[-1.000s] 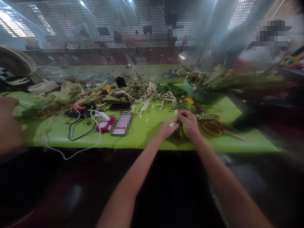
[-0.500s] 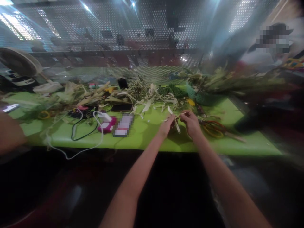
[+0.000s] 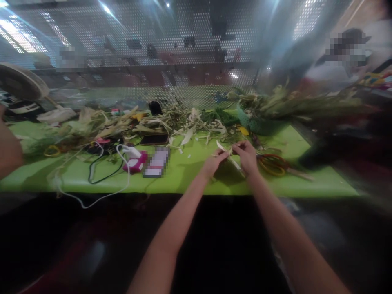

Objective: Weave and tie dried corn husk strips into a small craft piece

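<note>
Pale strips of dry husk lie between my two hands, above the front part of the green table. My left hand pinches the strips from the left, and one pale end sticks up past its fingertips. Close by on the right, my right hand has thumb and fingers pressed together on the same strips. The strips slant down toward my right palm. Just right of that hand rest scissors with orange-yellow handles.
Behind my hands runs a heap of dry husks. A green basket holds long stalks. To the left are a lit phone, a dark phone, a pink power block with cables, and a fan. Another person's arm is at far left.
The lower end of the husk strips has swung right, toward my right hand. My left fingers have turned and lie closer to the right ones. The whole view has shifted slightly.
</note>
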### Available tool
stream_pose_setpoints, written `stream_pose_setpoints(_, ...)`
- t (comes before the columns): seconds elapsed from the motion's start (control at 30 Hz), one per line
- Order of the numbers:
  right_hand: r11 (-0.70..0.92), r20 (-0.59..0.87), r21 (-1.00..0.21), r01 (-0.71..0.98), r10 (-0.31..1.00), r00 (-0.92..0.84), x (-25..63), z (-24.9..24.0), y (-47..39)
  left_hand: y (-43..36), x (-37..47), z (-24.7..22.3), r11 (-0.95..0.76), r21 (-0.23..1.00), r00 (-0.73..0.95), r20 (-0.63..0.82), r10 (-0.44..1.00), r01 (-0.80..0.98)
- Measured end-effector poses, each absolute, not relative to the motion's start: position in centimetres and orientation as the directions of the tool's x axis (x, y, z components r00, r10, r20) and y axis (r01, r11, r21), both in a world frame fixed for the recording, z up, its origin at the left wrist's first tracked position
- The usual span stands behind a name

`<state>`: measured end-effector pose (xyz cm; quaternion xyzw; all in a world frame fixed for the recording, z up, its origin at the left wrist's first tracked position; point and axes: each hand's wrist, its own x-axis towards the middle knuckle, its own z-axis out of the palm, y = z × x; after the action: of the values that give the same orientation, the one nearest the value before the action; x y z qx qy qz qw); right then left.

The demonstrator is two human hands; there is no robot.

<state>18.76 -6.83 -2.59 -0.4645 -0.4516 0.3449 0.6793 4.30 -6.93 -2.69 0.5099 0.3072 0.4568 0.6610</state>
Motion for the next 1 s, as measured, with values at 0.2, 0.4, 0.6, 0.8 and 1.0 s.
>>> stream_pose_setpoints(0.2, 0.207, 0.183, -0.976, -0.064, 0.947, 0.265, 18.2, -2.8, -7.2, -6.3, 3.7, -3.2, -0.023, 0.949, 0.207, 0.092, 0.974, -0.316)
stream_pose_setpoints(0.4, 0.223, 0.23, -0.97, 0.1, 0.971, 0.065, 17.7, -1.8, -8.5, -5.9, 3.7, -3.4, -0.049, 0.95, 0.105, 0.085, 0.991, -0.308)
stream_pose_setpoints(0.6, 0.222, 0.23, -0.97, 0.099, 0.971, 0.071, 18.0, -1.6, -8.4, -6.0, 3.7, -3.8, 0.126, 0.862, 0.24, -0.005, 0.971, -0.491)
stream_pose_setpoints(0.8, 0.236, 0.239, -0.971, 0.038, 0.965, 0.104, 17.8, -1.9, -8.3, -6.2, 3.6, -3.0, 0.051, 0.873, 0.187, 0.047, 0.981, -0.485)
stream_pose_setpoints(1.0, 0.245, 0.26, -0.959, 0.144, 0.961, 0.094, 17.5, -2.0, -8.5, -6.4, 3.7, -2.6, 0.052, 0.88, 0.139, 0.016, 0.99, -0.471)
